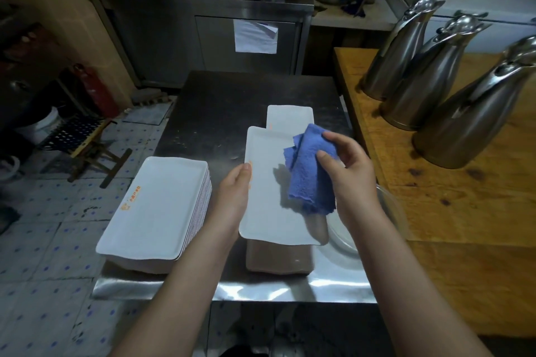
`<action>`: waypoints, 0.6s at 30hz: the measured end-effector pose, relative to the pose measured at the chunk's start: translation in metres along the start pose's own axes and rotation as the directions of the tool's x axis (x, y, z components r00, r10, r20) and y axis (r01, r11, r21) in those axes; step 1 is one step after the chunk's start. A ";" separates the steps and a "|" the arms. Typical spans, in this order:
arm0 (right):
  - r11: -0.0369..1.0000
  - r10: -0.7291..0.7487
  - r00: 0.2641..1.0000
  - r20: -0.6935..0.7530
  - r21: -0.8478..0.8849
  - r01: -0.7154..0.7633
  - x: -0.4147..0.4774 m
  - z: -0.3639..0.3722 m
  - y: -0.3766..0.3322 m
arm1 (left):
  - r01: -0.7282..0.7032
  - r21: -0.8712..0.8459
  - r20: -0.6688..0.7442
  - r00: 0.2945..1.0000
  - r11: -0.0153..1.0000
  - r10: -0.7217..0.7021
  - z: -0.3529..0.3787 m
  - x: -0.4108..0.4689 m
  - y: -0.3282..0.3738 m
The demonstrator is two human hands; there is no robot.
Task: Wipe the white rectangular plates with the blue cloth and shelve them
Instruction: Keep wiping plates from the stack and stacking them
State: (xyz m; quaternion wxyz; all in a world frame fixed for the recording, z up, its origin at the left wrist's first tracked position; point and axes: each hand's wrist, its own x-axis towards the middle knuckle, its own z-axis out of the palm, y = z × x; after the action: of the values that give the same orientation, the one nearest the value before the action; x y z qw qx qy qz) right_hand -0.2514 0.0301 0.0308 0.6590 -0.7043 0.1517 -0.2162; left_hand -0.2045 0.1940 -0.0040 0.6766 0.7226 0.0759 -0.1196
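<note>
My left hand grips the left long edge of a white rectangular plate, thumb on its rim, holding it above the steel table. My right hand holds a folded blue cloth over the plate's right side; the cloth hangs down onto the plate's face. A stack of several white rectangular plates sits at the table's front left. Another white plate lies further back, partly behind the held plate.
The steel table stands over a tiled floor, its front edge near me. A wooden counter on the right carries three steel jugs. A steel cabinet with pots stands behind. A folding stool stands at left.
</note>
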 end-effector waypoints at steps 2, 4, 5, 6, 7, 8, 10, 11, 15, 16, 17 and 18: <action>0.994 0.083 0.996 -0.012 0.079 -0.082 0.001 -0.002 0.004 | 0.018 0.006 -0.015 1.000 1.000 -0.018 -0.001 -0.001 -0.009; 0.973 0.169 0.986 -0.006 0.158 -0.166 0.000 -0.003 0.007 | 0.043 0.010 -0.017 0.999 0.999 -0.043 -0.003 -0.002 -0.019; 0.960 0.209 0.978 0.003 0.191 -0.205 -0.001 -0.003 0.009 | 0.054 0.020 -0.012 0.998 0.998 -0.054 -0.004 -0.003 -0.024; 0.943 0.245 0.969 0.017 0.226 -0.243 -0.002 -0.003 0.011 | 0.064 0.037 -0.007 0.998 0.997 -0.063 -0.004 -0.004 -0.030; 0.922 0.282 0.959 0.036 0.266 -0.281 -0.003 -0.003 0.014 | 0.074 0.052 -0.003 0.997 0.996 -0.074 -0.004 -0.004 -0.036; 0.896 0.316 0.947 0.057 0.309 -0.318 -0.004 -0.003 0.017 | 0.084 0.061 -0.001 0.996 0.995 -0.084 -0.004 -0.004 -0.042; 0.848 0.376 0.923 0.083 0.371 -0.379 -0.007 -0.004 0.023 | 0.101 0.075 -0.003 0.995 0.992 -0.101 -0.005 -0.003 -0.055; 0.833 0.399 0.913 0.083 0.383 -0.399 -0.008 -0.004 0.026 | 0.114 0.093 -0.007 0.993 0.989 -0.114 -0.005 -0.002 -0.061; 0.809 0.464 0.880 0.101 0.356 -0.468 -0.014 -0.005 0.036 | 0.181 0.099 -0.009 0.984 0.979 -0.181 -0.004 0.005 -0.081; 0.802 0.482 0.869 0.110 0.345 -0.488 -0.014 -0.006 0.038 | 0.187 0.108 -0.018 0.982 0.976 -0.186 -0.004 0.006 -0.085; 0.791 0.503 0.857 0.112 0.341 -0.508 -0.015 -0.007 0.040 | 0.188 0.128 -0.028 0.982 0.974 -0.186 -0.003 0.008 -0.089; 0.779 0.522 0.846 0.107 0.344 -0.524 -0.015 -0.008 0.042 | 0.187 0.147 -0.039 0.982 0.971 -0.183 -0.003 0.011 -0.093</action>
State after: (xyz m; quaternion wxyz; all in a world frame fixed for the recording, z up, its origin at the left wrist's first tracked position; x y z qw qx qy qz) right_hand -0.2656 0.0275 -0.0125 0.8111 -0.5019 0.2967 -0.0469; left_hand -0.2192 0.2028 -0.0956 0.6052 0.7627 0.1420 -0.1785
